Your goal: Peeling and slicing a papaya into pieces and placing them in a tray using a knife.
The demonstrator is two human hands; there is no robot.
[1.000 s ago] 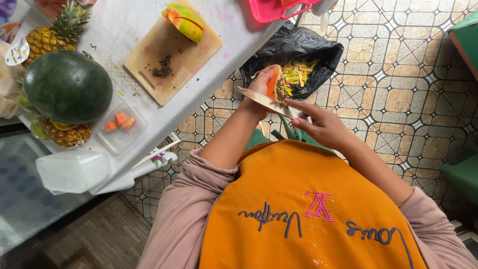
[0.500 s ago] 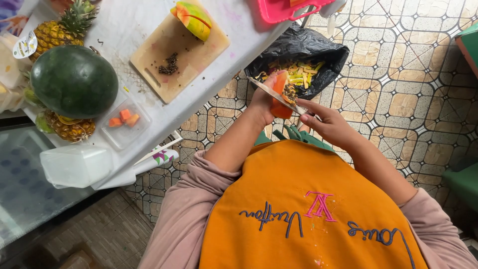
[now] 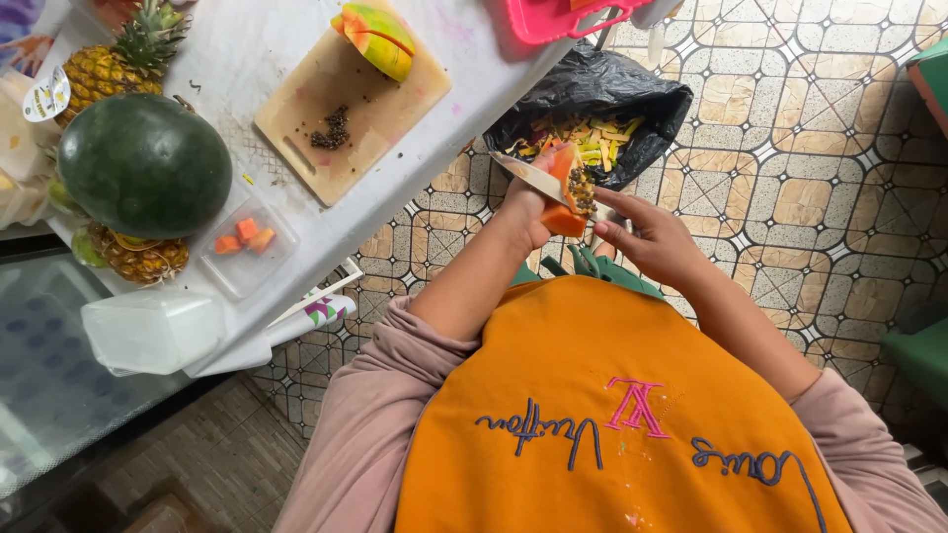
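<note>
My left hand (image 3: pixel 526 212) grips an orange papaya piece (image 3: pixel 565 197) with dark seeds showing in its hollow. My right hand (image 3: pixel 647 237) holds a knife (image 3: pixel 533 178); its blade lies across the piece, pointing left. Both hands are over the floor, just in front of a black bag (image 3: pixel 642 99) that holds yellow and orange peelings. On the white table (image 3: pixel 247 49) sits a wooden cutting board (image 3: pixel 380 109) with another papaya piece (image 3: pixel 375 39) and a small heap of seeds (image 3: pixel 334 128).
A watermelon (image 3: pixel 143 163), two pineapples (image 3: pixel 109 64) (image 3: pixel 138 257), an open plastic tub with papaya cubes (image 3: pixel 245 242) and a lidded white tub (image 3: pixel 148 331) stand on the table's left part. A pink tray (image 3: pixel 553 18) lies at its far edge. The floor is patterned tile (image 3: pixel 790 148).
The papaya piece has turned in my left hand so its seeded hollow shows, and the knife blade has slid along it. Both hands stay over the black bag.
</note>
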